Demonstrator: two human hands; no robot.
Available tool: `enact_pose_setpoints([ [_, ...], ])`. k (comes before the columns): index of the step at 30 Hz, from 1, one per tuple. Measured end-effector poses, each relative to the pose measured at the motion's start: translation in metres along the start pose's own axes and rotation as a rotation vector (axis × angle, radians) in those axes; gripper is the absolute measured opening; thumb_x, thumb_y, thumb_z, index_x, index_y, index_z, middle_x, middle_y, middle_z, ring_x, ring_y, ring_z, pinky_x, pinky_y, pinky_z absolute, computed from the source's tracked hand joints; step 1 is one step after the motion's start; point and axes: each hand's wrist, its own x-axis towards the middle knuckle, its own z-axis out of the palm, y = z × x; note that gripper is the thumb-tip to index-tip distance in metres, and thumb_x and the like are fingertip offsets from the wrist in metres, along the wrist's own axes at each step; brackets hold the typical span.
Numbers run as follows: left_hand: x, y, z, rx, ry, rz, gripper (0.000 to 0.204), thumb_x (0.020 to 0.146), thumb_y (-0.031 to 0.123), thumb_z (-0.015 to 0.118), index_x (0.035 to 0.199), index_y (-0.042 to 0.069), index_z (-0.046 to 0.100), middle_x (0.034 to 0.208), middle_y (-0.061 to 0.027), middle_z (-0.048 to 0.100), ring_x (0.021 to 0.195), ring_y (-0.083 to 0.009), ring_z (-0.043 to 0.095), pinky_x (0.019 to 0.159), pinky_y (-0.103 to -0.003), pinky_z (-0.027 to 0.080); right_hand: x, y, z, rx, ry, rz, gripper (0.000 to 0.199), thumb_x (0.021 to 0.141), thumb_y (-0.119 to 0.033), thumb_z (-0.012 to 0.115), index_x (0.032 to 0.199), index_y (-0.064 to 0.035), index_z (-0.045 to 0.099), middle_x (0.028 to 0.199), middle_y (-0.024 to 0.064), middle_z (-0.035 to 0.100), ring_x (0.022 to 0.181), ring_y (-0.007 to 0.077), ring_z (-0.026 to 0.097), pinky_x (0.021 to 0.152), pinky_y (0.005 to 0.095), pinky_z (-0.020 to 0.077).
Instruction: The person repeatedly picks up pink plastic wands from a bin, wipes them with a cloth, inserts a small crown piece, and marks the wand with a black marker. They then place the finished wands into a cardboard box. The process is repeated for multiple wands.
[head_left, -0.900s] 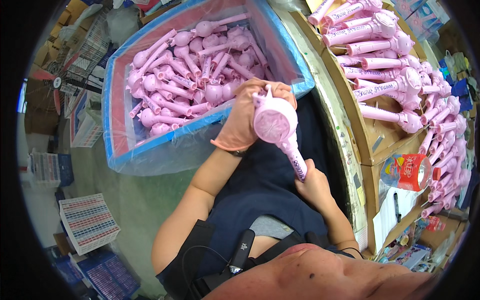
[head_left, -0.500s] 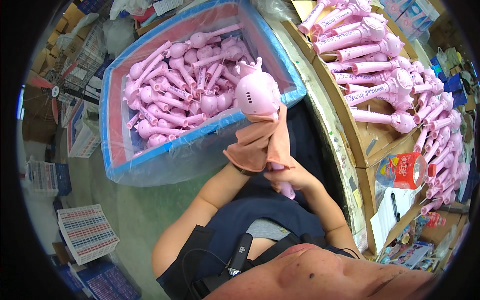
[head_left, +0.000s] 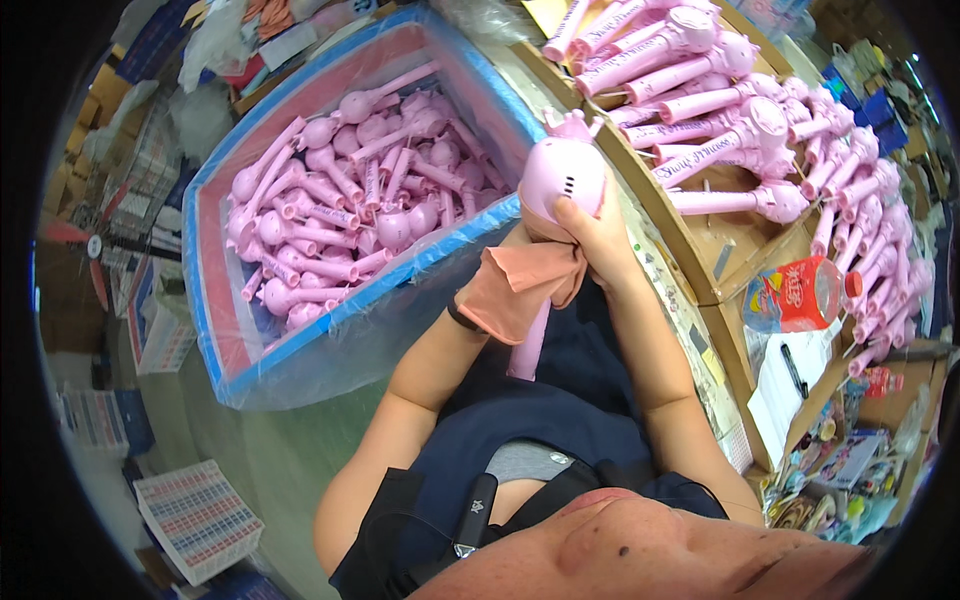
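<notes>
A pink toy wand (head_left: pixel 563 178) with a round head and a small crown on top is held upright before my chest, its handle pointing down toward me. My right hand (head_left: pixel 603 238) is closed around the base of the round head, thumb pressed on its side below the dark slots. An orange-brown cloth (head_left: pixel 522 290) drapes over my left hand (head_left: pixel 515 238) and wraps the wand just under the head. Most of the left fingers are hidden behind the cloth and the wand. Below the cloth, the lower handle shows bare.
At left stands a blue-rimmed bin (head_left: pixel 300 350) lined with clear plastic, heaped with pink wands. More wands (head_left: pixel 690 100) lie in rows in cardboard trays on the right. Near them are a red-labelled bottle (head_left: pixel 795 295), paper (head_left: pixel 785 395) and a black pen (head_left: pixel 795 370).
My right hand has moved from the lower handle up to the wand's head. The wand has shifted right and turned. The cloth now hangs lower and to the left of the handle.
</notes>
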Motion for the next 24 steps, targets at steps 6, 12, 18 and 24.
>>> enact_pose_setpoints([
  [6, -0.032, 0.017, 0.029, -0.82, 0.128, -0.656, 0.053, 0.082, 0.013, 0.073, 0.124, -0.001, 0.044, 0.107, -0.006, 0.06, 0.099, -0.0117, 0.059, 0.086, -0.026, 0.048, 0.025, -0.014, -0.015, -0.158, 0.248, -0.145, 0.079, 0.076, -0.023, 0.079, 0.135, 0.0013, 0.032, 0.116, 0.0135, 0.054, 0.099, 0.0188, 0.059, 0.083, 0.0325, 0.0511],
  [12, -0.068, 0.021, 0.002, -1.749, -0.549, -0.763, 0.057, 0.08, 0.011, 0.068, 0.13, 0.005, 0.041, 0.106, -0.0116, 0.059, 0.099, -0.0213, 0.06, 0.086, -0.033, 0.049, 0.032, -0.007, -0.035, 0.258, 0.082, -0.156, 0.089, 0.084, -0.066, 0.057, 0.137, 0.0037, 0.039, 0.124, 0.0207, 0.057, 0.115, 0.0314, 0.058, 0.096, 0.0403, 0.0492],
  [18, -0.081, 0.027, 0.034, -2.478, -0.129, -0.897, 0.048, 0.094, 0.025, 0.053, 0.135, 0.004, 0.039, 0.102, -0.0183, 0.06, 0.098, -0.027, 0.059, 0.091, -0.037, 0.046, 0.029, -0.004, -0.041, 0.67, -0.077, -0.113, 0.096, 0.081, -0.074, 0.052, 0.142, -0.001, 0.035, 0.135, 0.0248, 0.049, 0.12, 0.0411, 0.054, 0.104, 0.0533, 0.0429],
  [24, -0.071, -0.009, 0.029, -2.05, -0.416, -0.702, 0.034, 0.1, 0.014, 0.046, 0.132, 0.001, 0.046, 0.114, -0.0087, 0.056, 0.104, -0.0142, 0.057, 0.093, -0.027, 0.046, 0.024, -0.001, -0.053, 0.476, 0.217, -0.067, 0.079, 0.085, -0.066, 0.054, 0.136, -0.0068, 0.041, 0.122, 0.0175, 0.057, 0.107, 0.0332, 0.061, 0.093, 0.0539, 0.0511],
])
